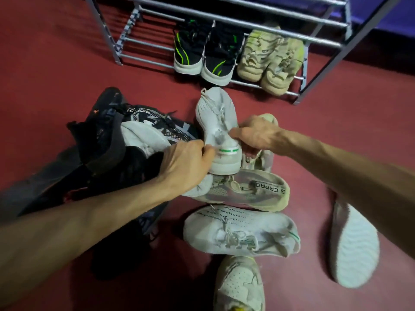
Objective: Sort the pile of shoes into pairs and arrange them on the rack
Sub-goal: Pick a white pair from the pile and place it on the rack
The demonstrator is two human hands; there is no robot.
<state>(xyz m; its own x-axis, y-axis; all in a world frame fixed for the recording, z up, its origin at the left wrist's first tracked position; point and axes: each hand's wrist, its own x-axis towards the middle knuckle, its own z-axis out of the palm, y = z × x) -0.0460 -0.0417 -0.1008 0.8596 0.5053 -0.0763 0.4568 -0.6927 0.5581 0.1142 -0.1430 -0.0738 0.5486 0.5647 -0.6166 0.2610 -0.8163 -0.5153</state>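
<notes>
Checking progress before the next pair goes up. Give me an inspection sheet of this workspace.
Surface: dark red floor, smooth, bare near the rack.
Job's things: grey metal tube shoe rack; its bottom shelf holds a black pair with green stripes beside a beige knit pair. A white sneaker with a green heel tab is held above the pile; a similar white sneaker lies on the floor.
Clutter: dark shoes heaped at left; a shoe lying sole-up at right.
Grippers: left hand and right hand both grip the held sneaker's heel.
Cables: nothing seen.
Surroundings: purple surface behind the rack.
</notes>
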